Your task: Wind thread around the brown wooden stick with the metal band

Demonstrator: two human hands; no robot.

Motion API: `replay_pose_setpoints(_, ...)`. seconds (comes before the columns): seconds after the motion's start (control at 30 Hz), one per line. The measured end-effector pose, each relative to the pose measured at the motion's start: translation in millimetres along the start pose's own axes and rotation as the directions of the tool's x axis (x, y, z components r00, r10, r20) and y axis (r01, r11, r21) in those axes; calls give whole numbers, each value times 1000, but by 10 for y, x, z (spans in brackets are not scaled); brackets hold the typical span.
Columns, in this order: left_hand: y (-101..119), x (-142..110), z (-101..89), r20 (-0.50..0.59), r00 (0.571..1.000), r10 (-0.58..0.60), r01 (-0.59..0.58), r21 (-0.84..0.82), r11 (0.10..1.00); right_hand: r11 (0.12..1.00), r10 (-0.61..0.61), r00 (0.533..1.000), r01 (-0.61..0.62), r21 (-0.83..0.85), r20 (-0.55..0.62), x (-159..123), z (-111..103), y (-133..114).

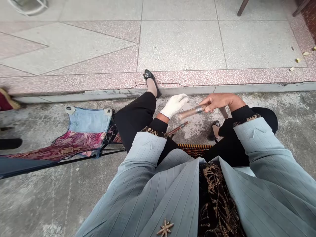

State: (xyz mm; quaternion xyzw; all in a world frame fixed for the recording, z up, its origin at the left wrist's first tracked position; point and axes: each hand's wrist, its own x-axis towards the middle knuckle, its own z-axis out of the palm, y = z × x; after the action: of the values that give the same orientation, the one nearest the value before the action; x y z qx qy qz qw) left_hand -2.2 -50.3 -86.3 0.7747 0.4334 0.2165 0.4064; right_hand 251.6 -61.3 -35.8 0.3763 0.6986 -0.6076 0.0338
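My right hand (218, 100), bare, is closed round a brown, stick-like rod (189, 113) with a silvery band wound about it. The rod slants down to the left, its paler, blurred end lying just below my left hand. On my left hand (175, 105) is a white knit glove. Its fingers are curled together above the rod, apart from my right hand; whatever they may hold is hidden. Lower down, between my knees, a second thin brown stick (181, 126) with a similar silvery band shows beside my left sleeve.
A folding chair (76, 135) with denim and flowered cloth stands at my left. Under me is a woven wicker seat (195, 149). Ahead, a low step edge (187, 89) borders the tiled floor (182, 46). Furniture legs (242, 7) show at the top right.
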Motion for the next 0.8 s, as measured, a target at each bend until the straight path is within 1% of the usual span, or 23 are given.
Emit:
replay_pose_setpoints(0.03,-7,-4,46,-5,1000,-3,2,-122,992,994,-49,995,57,89,-89,-39,-25,-12)
replay_pose_setpoints(0.07,-7,-11,95,-10,1000,-13,10,-251,968,978,-78,977,114,172,-200,-74,-51,-22)
replay_pose_setpoints(0.1,-3,-21,143,-21,999,-31,21,-373,928,954,-83,944,168,248,-320,-102,-76,-30)
replay_pose_setpoints(0.17,17,-42,225,-59,995,-75,29,-560,828,890,-29,846,265,372,-533,-128,-117,-31)
replay_pose_setpoints(0.23,41,-61,279,-104,989,-109,15,-649,761,828,72,743,327,455,-665,-114,-141,-9)
replay_pose_setpoints(0.27,52,-69,297,-124,985,-120,10,-655,755,808,121,703,341,481,-701,-95,-148,12)
replay_pose_setpoints(0.3,62,-77,311,-130,984,-124,12,-639,769,800,162,671,340,495,-724,-71,-153,37)
replay_pose_setpoints(0.37,82,-93,331,-110,988,-108,31,-546,837,830,220,625,284,480,-749,-18,-161,96)
replay_pose_setpoints(0.4,92,-103,339,-87,992,-92,39,-478,877,869,239,603,217,445,-761,9,-164,127)
replay_pose_setpoints(0.43,103,-114,345,-62,995,-75,43,-406,913,915,252,577,119,385,-777,34,-166,154)
replay_pose_setpoints(0.47,117,-126,349,-41,997,-59,42,-332,942,954,255,550,-10,299,-796,57,-165,176)
replay_pose_setpoints(0.5,132,-139,349,-27,999,-40,32,-264,964,969,245,529,-153,193,-812,78,-162,189)
replay_pose_setpoints(0.53,150,-153,344,-18,1000,-17,13,-206,979,953,230,524,-291,81,-820,96,-155,193)
replay_pose_setpoints(0.57,170,-166,334,-8,1000,9,-10,-156,988,912,218,538,-409,-26,-814,111,-144,187)
replay_pose_setpoints(0.6,190,-178,316,3,999,33,-33,-112,993,859,214,574,-495,-126,-791,123,-129,174)
replay_pose_setpoints(0.63,211,-189,292,19,998,54,-53,-69,996,808,225,624,-549,-215,-748,132,-113,156)
replay_pose_setpoints(0.7,245,-202,226,55,996,71,-71,7,997,729,285,732,-585,-356,-619,142,-78,124)
replay_pose_setpoints(0.73,255,-204,187,62,996,65,-67,43,997,712,325,778,-575,-402,-537,142,-63,115)
replay_pose_setpoints(0.77,258,-202,148,60,997,53,-57,71,996,718,363,820,-549,-428,-442,137,-52,112)
replay_pose_setpoints(0.8,252,-196,110,53,998,40,-44,85,995,747,391,857,-508,-429,-334,126,-44,113)
